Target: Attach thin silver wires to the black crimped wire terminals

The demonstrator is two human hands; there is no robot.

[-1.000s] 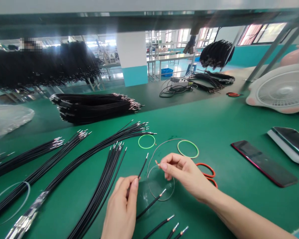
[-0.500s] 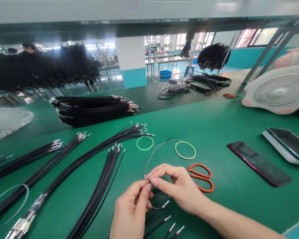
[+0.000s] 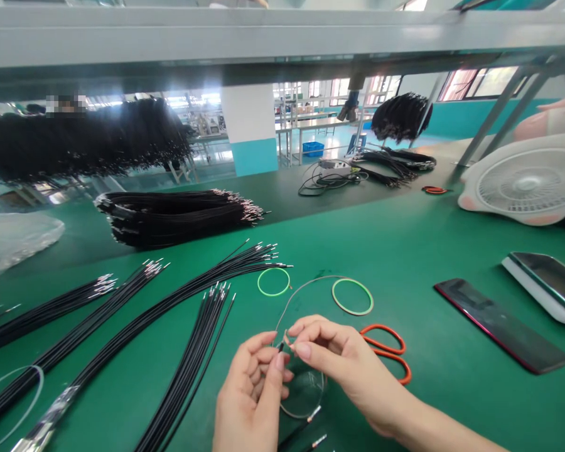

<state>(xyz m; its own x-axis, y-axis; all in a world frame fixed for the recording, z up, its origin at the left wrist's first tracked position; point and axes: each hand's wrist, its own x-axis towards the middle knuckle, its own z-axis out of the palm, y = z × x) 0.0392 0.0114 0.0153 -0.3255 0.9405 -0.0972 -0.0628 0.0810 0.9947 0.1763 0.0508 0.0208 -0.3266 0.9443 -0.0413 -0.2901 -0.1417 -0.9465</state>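
Note:
My left hand (image 3: 250, 395) pinches a black cable between thumb and index finger, and its tip (image 3: 281, 346) sticks up past them. Close beside it, my right hand (image 3: 339, 359) is closed in a pinch on a thin wire end (image 3: 289, 340) at that tip. From there a thin grey wire (image 3: 294, 290) arcs back towards a green ring (image 3: 353, 297), and part of it loops below my hands. Red-handled scissors (image 3: 395, 361) lie just right of my right hand, their blades hidden behind it. Below, black cables with silver tips (image 3: 314, 414) rest on the green table.
Bundles of black cables (image 3: 179, 370) lie at left, with a thick coil (image 3: 183, 216) behind. A second green ring (image 3: 274, 282) sits mid-table. A phone (image 3: 499, 323), a white-edged device (image 3: 546, 282) and a white fan (image 3: 527, 179) stand right. A shelf beam (image 3: 282, 41) crosses overhead.
The view has tilted up slightly, so things appear lower. My fingertips have drawn a little apart, and the black cable tip and wire end between them now show.

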